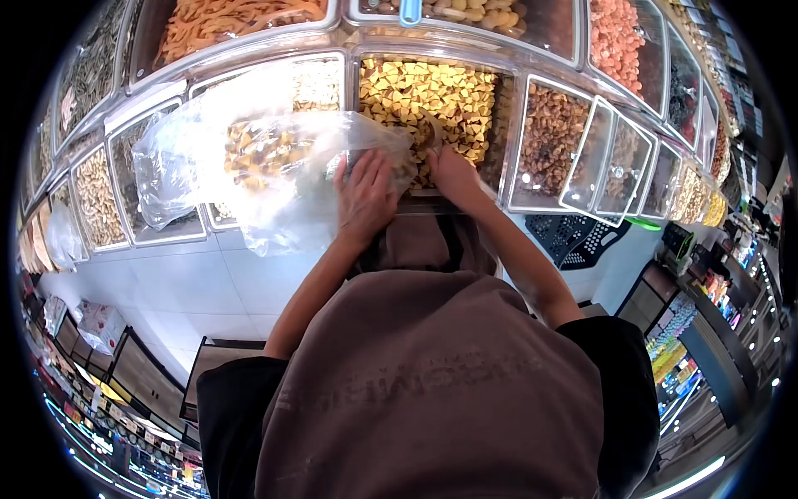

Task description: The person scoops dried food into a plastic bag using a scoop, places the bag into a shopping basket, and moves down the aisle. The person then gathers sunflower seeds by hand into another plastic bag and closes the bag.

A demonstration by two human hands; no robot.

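A large clear plastic bag (pixel 274 158) with yellow-brown pieces inside lies over the bins left of centre. My left hand (pixel 366 195) rests on the right end of this bag, its fingers stretched out over the plastic. Just right of it, an open bin (pixel 496 125) holds many small yellow pieces (pixel 428 87) with brown sides. My right hand (pixel 451 173) is at the front of that bin, its fingers closed round a curved scoop (pixel 435 133) that reaches into the pieces. Part of the scoop is hidden by the hand.
Bins of brown pieces (pixel 549 133), pale curved nuts (pixel 98 195), orange strips (pixel 224 29) and pink pieces (pixel 615 41) surround the yellow one. A clear lid (pixel 605 162) lies tilted at the right. Below it stands a dark perforated basket (pixel 573 239).
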